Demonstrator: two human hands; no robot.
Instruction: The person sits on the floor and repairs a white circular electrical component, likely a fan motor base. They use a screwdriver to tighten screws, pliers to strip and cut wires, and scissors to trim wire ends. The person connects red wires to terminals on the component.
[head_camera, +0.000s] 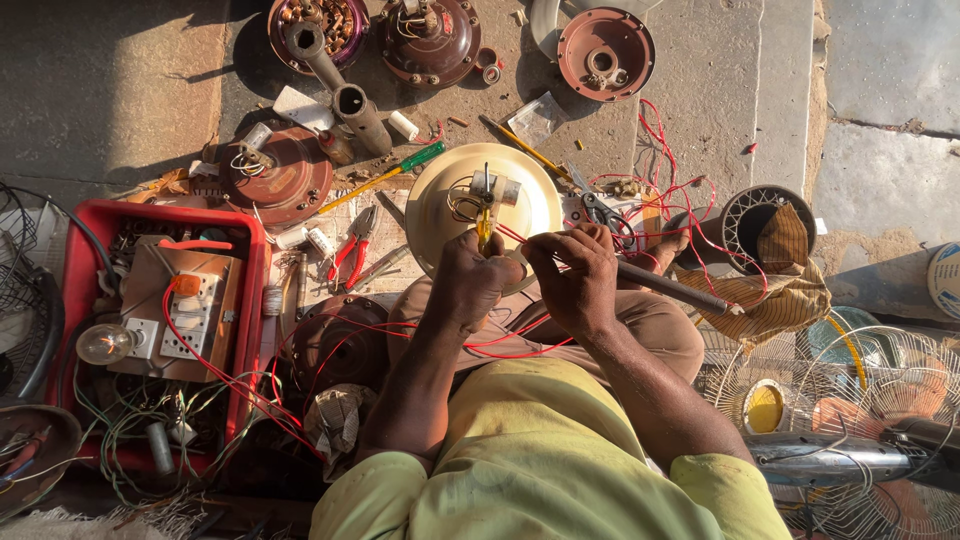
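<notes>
Two hands work at our lap: our left hand (472, 280) grips a small yellow-handled tool (484, 228), fingers clamped, and our right hand (577, 275) pinches thin red wires (535, 240). Just beyond sits a cream round metal fan housing (445, 205); red-handled pliers (352, 250) lie left.

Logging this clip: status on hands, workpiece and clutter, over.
Left hand pinches yellow tool at cream fan motor housing. Right hand grips red wires. Pliers, scissors close by.
</notes>
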